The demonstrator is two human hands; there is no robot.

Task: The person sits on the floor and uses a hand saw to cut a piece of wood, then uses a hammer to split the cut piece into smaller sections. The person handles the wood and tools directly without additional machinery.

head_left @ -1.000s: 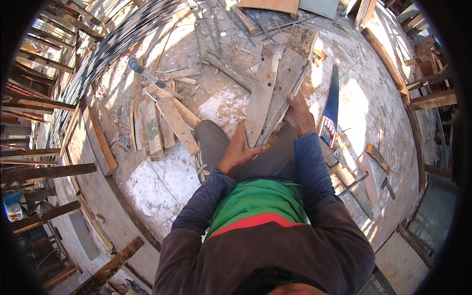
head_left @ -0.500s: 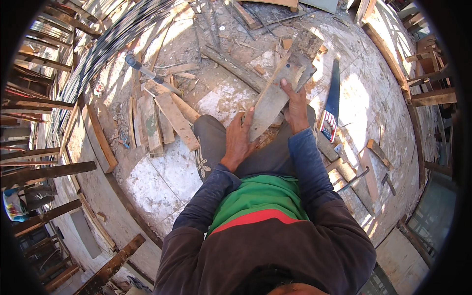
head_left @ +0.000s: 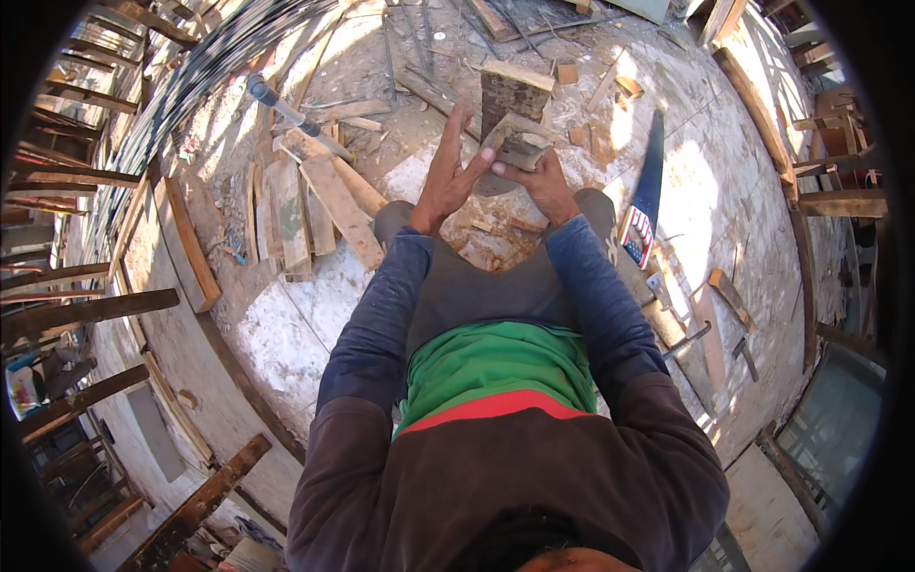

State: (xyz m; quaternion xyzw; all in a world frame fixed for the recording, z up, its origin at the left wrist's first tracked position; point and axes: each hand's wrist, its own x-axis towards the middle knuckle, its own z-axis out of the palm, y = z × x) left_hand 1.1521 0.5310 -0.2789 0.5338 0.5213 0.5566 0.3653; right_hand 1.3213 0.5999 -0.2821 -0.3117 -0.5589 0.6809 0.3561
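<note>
In front of my lap a weathered wooden piece (head_left: 516, 105) of joined boards is tipped up, its near end toward me. My right hand (head_left: 550, 191) grips that near end, thumb on the edge and fingers curled at the side. My left hand (head_left: 445, 183) is at the wood's left side, with long fingers stretched upward and only the thumb tip against the near edge. The far side of the wood is hidden. Between my knees lie wood scraps (head_left: 486, 234). To the right rests a handsaw (head_left: 648, 181) with a dark blue blade and patterned handle.
Several loose planks (head_left: 329, 205) lie at the left, beside a grey-blue tubular tool (head_left: 297, 119). Hammers (head_left: 745, 358) and wood blocks (head_left: 730, 296) rest at the right. Long thin rods (head_left: 205, 91) run along the upper left. Timber beams (head_left: 86, 315) jut in at the left edge.
The wood, earlier held lengthwise and slanting to the upper right, is now tipped up and turned. My right hand has moved to its near end; my left fingers have stretched up.
</note>
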